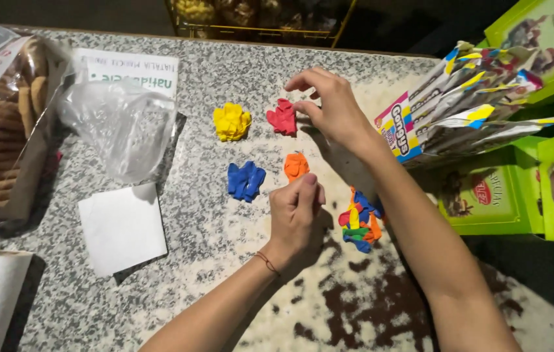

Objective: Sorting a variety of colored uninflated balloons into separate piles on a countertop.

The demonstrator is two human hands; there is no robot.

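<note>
Head view: right hand (332, 107) sits upper middle, fingertips pinching the edge of the red pile (282, 118) just to its left. Left hand (296, 212) is curled shut right below the orange pile (296, 166), touching it. Mixed pile (360, 223) lies right of that hand; yellow pile (232, 121) and blue pile (245, 180) sit further left, clear bag (120, 127) beyond

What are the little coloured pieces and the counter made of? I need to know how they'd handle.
Red pile: likely soft rubber balloons, matte, crumpled and limp. Counter: looks like polished speckled stone, grey grain with slight sheen.
</note>
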